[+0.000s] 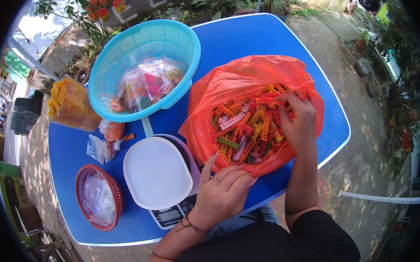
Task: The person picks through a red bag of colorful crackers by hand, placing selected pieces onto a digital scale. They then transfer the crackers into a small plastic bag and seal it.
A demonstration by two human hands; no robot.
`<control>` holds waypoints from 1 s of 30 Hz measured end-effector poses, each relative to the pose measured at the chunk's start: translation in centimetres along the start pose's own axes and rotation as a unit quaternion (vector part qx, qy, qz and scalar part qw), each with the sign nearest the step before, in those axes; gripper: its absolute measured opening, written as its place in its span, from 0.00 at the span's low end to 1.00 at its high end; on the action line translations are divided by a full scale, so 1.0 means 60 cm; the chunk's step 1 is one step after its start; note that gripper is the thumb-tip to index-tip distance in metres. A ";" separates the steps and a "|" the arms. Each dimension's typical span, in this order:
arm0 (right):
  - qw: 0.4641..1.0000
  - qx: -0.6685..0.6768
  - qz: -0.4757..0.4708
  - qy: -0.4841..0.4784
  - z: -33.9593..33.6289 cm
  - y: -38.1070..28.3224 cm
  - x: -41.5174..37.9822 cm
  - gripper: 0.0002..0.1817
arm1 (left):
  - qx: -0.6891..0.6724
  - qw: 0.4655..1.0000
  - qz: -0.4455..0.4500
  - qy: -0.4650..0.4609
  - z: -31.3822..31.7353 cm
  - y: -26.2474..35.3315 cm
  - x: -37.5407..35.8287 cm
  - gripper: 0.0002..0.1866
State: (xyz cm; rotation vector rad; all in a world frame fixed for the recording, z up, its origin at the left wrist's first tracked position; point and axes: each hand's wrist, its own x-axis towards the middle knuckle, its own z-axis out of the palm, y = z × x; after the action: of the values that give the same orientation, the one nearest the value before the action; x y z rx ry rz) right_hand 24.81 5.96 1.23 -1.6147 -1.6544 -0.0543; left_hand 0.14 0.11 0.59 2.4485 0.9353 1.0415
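A large red plastic bag (208, 91) lies open on the blue table, full of colourful spiral snack pieces (252, 126). My left hand (225, 189) is at the bag's near edge, its thumb and fingers closed on the plastic, with the index finger raised. At the bag's right side, my right hand (298, 119) reaches over the rim, fingers bent at the snacks and the red plastic; whether a piece is between its fingertips is hard to tell. Left of the bag, a kitchen scale (169, 217) carries a white tray (157, 172).
A turquoise basket (188, 87) at the back holds packed sachets (153, 82). On the left are a container of yellow chips (71, 102), small plastic bags (97, 149) with orange pieces, and a red-brown basket (118, 197) of clear bags. The blue table (228, 35) has a white edge.
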 end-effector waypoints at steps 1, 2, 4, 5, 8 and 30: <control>1.000 -0.003 -0.007 0.010 -0.001 -0.001 0.001 0.12 | -0.002 1.000 0.001 0.000 0.000 0.000 0.000 0.06; 0.999 0.027 -0.016 -0.023 -0.004 -0.004 0.002 0.12 | -0.003 1.000 0.003 0.000 0.001 0.000 0.000 0.06; 0.992 0.087 -0.032 -0.089 -0.010 -0.018 0.003 0.12 | -0.009 1.000 0.000 -0.011 -0.003 0.001 0.000 0.06; 0.983 0.099 -0.063 -0.141 -0.011 -0.027 0.003 0.12 | -0.011 1.000 -0.002 -0.016 -0.004 0.001 0.000 0.06; 0.943 0.138 -0.145 -0.266 0.006 -0.061 -0.009 0.12 | 0.004 1.000 0.008 -0.008 -0.004 0.001 -0.001 0.06; 0.998 -0.050 -0.039 0.021 0.034 -0.020 -0.004 0.08 | 0.003 1.000 0.018 0.013 -0.004 0.003 0.000 0.06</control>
State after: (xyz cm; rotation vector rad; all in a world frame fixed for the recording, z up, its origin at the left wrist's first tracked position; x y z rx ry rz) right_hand 22.73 6.63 0.32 -1.6123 -1.7046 -0.2133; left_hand 0.04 -0.02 0.85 2.4705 0.9075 1.0874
